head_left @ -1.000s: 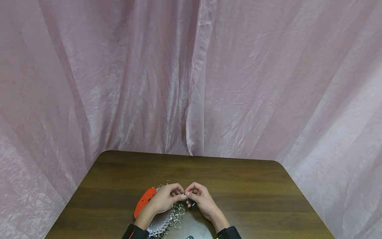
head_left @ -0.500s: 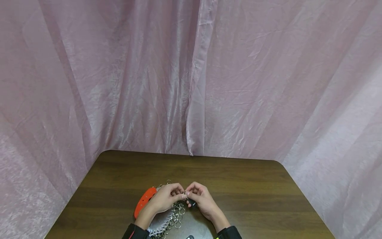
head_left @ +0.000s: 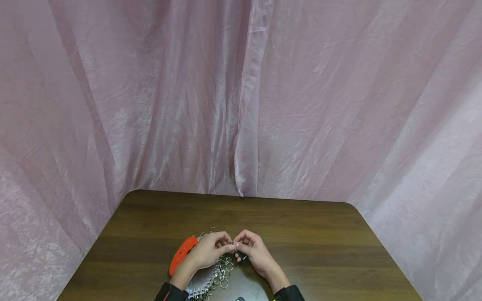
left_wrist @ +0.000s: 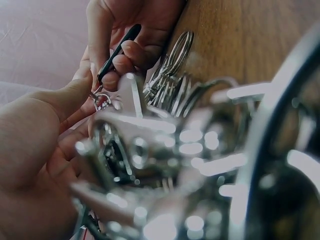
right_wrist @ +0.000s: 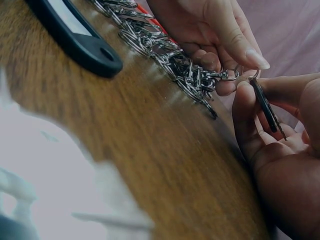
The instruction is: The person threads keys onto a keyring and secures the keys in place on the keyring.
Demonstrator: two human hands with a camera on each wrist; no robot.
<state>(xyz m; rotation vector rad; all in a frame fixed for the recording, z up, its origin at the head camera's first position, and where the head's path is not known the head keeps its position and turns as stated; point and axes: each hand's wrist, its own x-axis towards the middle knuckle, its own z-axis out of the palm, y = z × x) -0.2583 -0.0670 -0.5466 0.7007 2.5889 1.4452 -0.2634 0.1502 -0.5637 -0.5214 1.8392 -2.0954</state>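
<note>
My left hand [head_left: 207, 251] pinches a small split ring [right_wrist: 240, 69] between thumb and fingertips. Opposite it, my right hand [head_left: 257, 255] grips a slim black key tag [right_wrist: 265, 107] by its ringed end. A thin metal strip with a notched edge, like a key [right_wrist: 278, 124], hangs alongside the tag. The fingertips of both hands meet at the ring. Below the left hand lies a clear round disc [head_left: 201, 276] with an orange handle [head_left: 182, 254]. Metal clasps and key rings [head_left: 224, 267] line its edge, and a clasp [right_wrist: 222, 75] reaches to the left fingertips.
Another black key tag with a white label [right_wrist: 80, 30] lies on the wooden table [head_left: 308, 242], near its front edge. Blurred metal rings and clasps [left_wrist: 190, 145] fill the foreground of the left wrist view. Pink curtains [head_left: 301, 104] hang behind the table.
Both hands keep their place and their grip. The black key tag in the right hand tilts very slightly; the disc and its rings stay still.
</note>
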